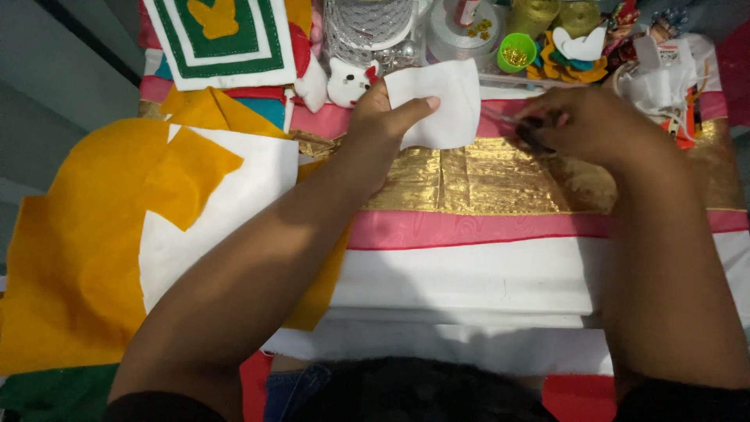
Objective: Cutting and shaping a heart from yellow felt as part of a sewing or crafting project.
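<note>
We see the left hand pinching a white felt piece. The right hand grips scissors at its edge, above gold cloth.

both hands forward, fingers pinched, forearms extended

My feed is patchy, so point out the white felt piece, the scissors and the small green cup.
White felt piece [441,101], head view: middle of the sheet, right of the thumb.
Scissors [531,134], head view: dark handle under the right hand's fingers.
Green cup [516,51], head view: its rim.
</note>
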